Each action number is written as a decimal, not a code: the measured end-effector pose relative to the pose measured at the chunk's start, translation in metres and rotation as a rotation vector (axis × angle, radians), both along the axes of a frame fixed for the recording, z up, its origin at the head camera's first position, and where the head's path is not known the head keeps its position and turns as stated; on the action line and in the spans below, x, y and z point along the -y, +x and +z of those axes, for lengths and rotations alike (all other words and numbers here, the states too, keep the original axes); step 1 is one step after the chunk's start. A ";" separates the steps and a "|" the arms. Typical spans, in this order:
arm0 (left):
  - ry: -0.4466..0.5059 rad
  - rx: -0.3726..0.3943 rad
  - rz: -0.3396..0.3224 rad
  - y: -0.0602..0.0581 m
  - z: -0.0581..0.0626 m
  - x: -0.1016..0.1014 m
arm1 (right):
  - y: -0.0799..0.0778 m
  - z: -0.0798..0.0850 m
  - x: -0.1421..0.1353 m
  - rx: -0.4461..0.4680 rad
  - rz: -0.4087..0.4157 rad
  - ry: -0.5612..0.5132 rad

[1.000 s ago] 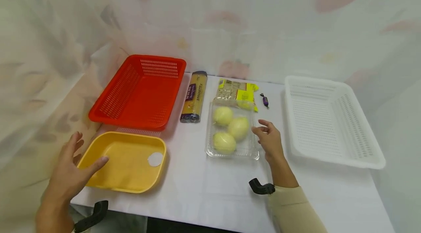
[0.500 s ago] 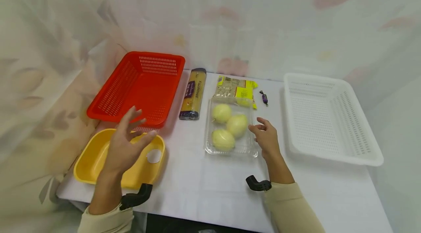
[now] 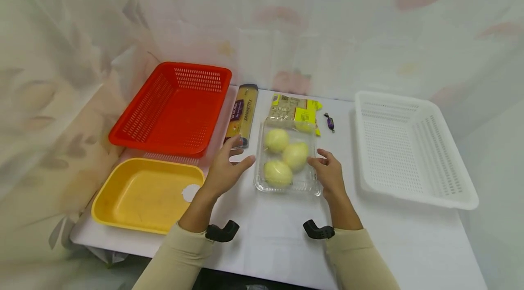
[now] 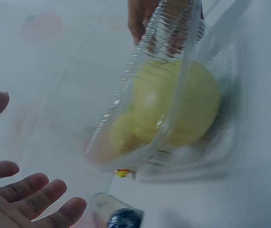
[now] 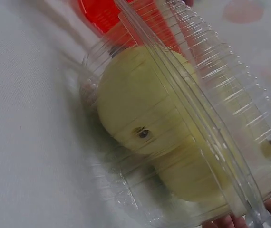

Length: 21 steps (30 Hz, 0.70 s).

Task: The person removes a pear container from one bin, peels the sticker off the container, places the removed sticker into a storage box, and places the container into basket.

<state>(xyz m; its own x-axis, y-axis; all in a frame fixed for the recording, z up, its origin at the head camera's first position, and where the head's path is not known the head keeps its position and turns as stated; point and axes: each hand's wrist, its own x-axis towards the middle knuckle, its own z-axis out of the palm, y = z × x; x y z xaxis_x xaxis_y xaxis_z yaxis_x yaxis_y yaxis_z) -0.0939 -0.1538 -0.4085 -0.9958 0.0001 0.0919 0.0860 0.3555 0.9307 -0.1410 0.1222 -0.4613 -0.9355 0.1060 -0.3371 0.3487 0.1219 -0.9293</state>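
Observation:
A clear plastic clamshell box (image 3: pixel 300 185) holds several round, pale yellow fruits (image 3: pixel 277 172) on the white table. At its right side is my right hand (image 3: pixel 330 176), with loosely bent fingers and the thumb overlapping the box's edge in the head view. The right wrist view shows fingers (image 5: pixel 226 222) close by the box's corner. To the left, my left hand (image 3: pixel 224 169) holds nothing, its thumb and fingers spread apart toward the box. In the left wrist view its fingers (image 4: pixel 40 187) are apart from the box.
A spaghetti pack (image 3: pixel 243 112) and a yellow-labelled bag (image 3: pixel 288 107) lie behind. A small purple-wrapped candy (image 3: pixel 329 123) is near the bag. A red basket (image 3: pixel 196 147) and yellow basin (image 3: pixel 118 224) stand at left. A white basket (image 3: pixel 421 201) is at right.
My left hand has swept right, from over the yellow basin to the box's left side. My right hand has shifted slightly inward at the right side; the box stays put.

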 end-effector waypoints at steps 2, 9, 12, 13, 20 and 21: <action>0.035 0.035 0.018 -0.007 -0.007 -0.005 | 0.000 -0.001 0.000 0.005 0.001 -0.003; 0.084 0.153 0.055 -0.027 -0.029 -0.020 | -0.001 -0.004 -0.001 0.011 0.011 -0.019; 0.062 0.195 0.090 -0.033 -0.034 -0.025 | -0.002 -0.005 -0.001 0.019 0.015 -0.030; 0.050 0.211 0.100 -0.034 -0.035 -0.026 | -0.002 -0.005 -0.001 0.020 0.017 -0.031; -0.014 0.289 0.116 -0.045 -0.036 -0.033 | -0.005 -0.004 -0.002 0.033 0.033 -0.031; -0.015 0.301 0.117 -0.046 -0.036 -0.034 | -0.005 -0.003 -0.002 0.033 0.036 -0.026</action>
<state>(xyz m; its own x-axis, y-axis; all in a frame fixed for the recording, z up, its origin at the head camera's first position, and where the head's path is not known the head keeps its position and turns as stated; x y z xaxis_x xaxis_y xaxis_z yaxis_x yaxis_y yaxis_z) -0.1402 -0.1195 -0.4441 -0.9716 -0.1165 -0.2059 -0.2345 0.3604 0.9028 -0.1461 0.1241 -0.4648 -0.9270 0.0631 -0.3697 0.3746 0.1113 -0.9205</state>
